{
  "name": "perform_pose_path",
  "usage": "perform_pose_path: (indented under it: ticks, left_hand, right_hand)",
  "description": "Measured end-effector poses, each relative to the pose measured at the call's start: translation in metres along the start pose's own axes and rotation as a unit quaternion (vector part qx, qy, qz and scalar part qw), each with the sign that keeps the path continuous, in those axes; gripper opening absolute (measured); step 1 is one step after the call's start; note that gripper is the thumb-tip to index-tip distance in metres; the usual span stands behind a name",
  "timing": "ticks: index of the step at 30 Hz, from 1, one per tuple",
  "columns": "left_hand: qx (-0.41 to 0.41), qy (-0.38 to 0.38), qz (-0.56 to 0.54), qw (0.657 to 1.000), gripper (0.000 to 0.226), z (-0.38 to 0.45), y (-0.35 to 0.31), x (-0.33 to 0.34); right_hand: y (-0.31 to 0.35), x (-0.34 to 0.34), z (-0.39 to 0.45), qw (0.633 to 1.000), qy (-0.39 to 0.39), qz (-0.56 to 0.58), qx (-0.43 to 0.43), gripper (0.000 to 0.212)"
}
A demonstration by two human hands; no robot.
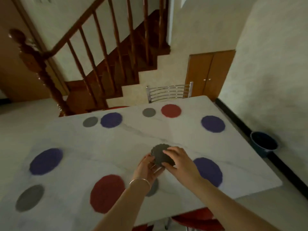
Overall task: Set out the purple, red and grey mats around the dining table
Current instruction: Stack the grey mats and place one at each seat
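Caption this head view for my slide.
Both hands, left hand and right hand, hold grey mats above the half-set table.

Both forearms are bare, with no sleeves in view. A thin, plain metal bangle [139,180] circles the wrist of the left hand [147,167]. The right hand [179,160] and its wrist wear nothing visible.

The middle of the table [133,135] lies bare between the far row of mats and the near ones, with open room for a hand to pass. Both hands meet above the near centre around a small grey mat [160,154], blocking that spot. A metal chair [170,93] stands against the far edge, and a dark bucket [264,144] sits on the floor right of the table.
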State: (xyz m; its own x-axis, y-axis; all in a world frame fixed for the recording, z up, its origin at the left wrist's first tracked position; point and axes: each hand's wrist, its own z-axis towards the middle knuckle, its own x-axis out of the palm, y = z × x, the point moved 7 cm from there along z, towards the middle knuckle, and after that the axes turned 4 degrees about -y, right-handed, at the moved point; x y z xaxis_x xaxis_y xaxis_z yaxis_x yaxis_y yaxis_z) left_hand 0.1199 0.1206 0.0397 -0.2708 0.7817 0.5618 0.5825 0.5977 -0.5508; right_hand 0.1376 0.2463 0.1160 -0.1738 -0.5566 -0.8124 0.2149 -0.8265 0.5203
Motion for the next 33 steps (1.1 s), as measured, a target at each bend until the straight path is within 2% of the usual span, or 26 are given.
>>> perform_pose_path:
  ticks: [4, 8, 14, 18, 24, 28, 33]
  left_hand:
    - [-0.017, 0.043, 0.011, 0.999, 0.026, 0.004, 0.027, 0.067]
    - [-0.032, 0.059, 0.006, 0.998, 0.028, 0.013, 0.059, 0.122]
    - [-0.019, -0.005, -0.013, 1.0, 0.026, 0.043, 0.11, 0.192]
    - [-0.018, -0.059, -0.023, 0.998, 0.016, 0.053, 0.142, 0.216]
    - [-0.002, -0.122, -0.047, 0.991, 0.021, 0.057, 0.153, 0.213]
    - [0.014, -0.151, -0.083, 0.985, 0.027, 0.056, 0.151, 0.195]
    - [0.014, -0.163, -0.136, 0.977, 0.018, 0.056, 0.152, 0.173]
  right_hand:
    - [-0.049, -0.046, -0.003, 0.999, -0.025, 0.02, 0.027, 0.047]
    - [-0.099, -0.078, -0.006, 0.999, -0.013, 0.024, 0.021, 0.04]
    - [-0.183, -0.119, 0.007, 1.0, 0.003, 0.029, -0.01, 0.012]
    - [-0.23, -0.138, 0.013, 0.999, 0.039, 0.026, -0.014, 0.011]
    - [-0.271, -0.153, 0.015, 0.998, 0.041, 0.015, -0.047, 0.033]
    - [-0.299, -0.147, 0.0, 0.999, 0.037, -0.002, -0.037, 0.038]
    - [-0.314, -0.134, -0.031, 0.996, 0.038, -0.056, -0.058, 0.046]
